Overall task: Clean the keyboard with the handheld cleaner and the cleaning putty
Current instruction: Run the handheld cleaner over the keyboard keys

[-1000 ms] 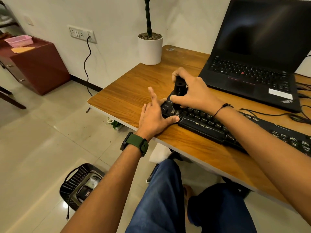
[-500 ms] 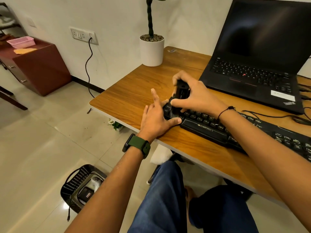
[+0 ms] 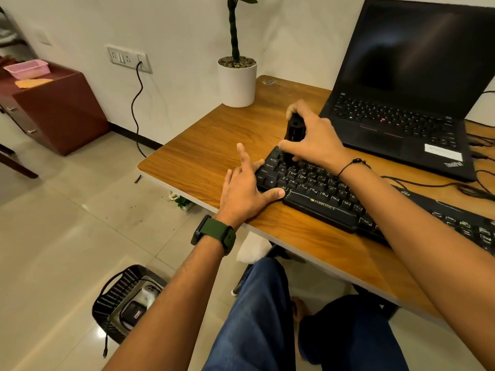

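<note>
The fingers of the right hand are curled around the handheld cleaner, a small black device; the thumb is on its near side and the other fingers go over its top. The cleaner stands nearly upright, and its lower end is on the keys at the far left corner of the keyboard (the tip itself is hidden by the hand, so I cannot tell how exactly it touches). The fingers of the left hand are straight and spread, grasping nothing: the thumb presses on the front left corner of the keyboard, near the Alt key, the index finger points up and away, and the palm lies on the desk just beside the left end of the keyboard. The left wrist has a watch with a green strap, and the right wrist has a thin black bracelet.

The keyboard is black and lies diagonally along the near edge of the wooden desk. Behind it there is an open black laptop with a dark screen, and at the far corner a white plant pot. Thin cables run on the desk at the right. On the floor, left of the person's legs, a black basket holds some small things
</note>
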